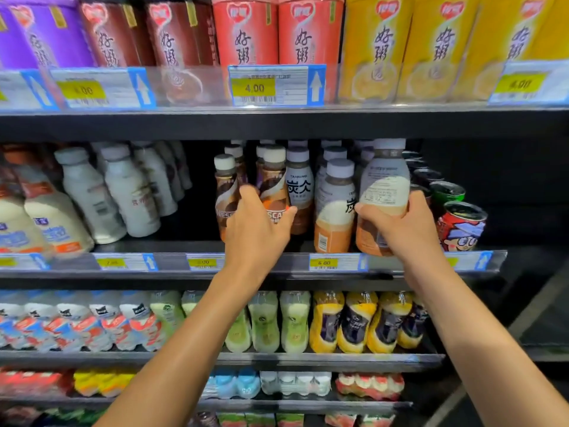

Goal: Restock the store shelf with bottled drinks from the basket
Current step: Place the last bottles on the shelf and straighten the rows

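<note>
Bottled drinks (300,186) stand in rows on the middle shelf (277,268), and I have both hands on bottles at its front. My right hand (400,229) grips a grey-capped bottle (385,186) with a cream and orange label, fingers and thumb curled round its lower body. This bottle is upright at the shelf's front edge, just beside a like bottle (335,204) on its left and near the cans (462,226) on its right. I cannot tell whether its base rests on the shelf. My left hand (258,232) grips a brown coffee bottle (274,180) with a cream cap, the thumb on its right side and the fingers reaching round its left. A second brown bottle (224,186) stands upright just beside it to the left. White bottles (129,192) fill the left part of the same shelf. A yellow price tag (324,262) marked 6.00 sits on the shelf rail between my two wrists. Tall cups (277,32) in purple, brown, red and yellow line the shelf above. Pale green bottles (264,322) and yellow bottles (354,322) stand on the shelf below.
</note>
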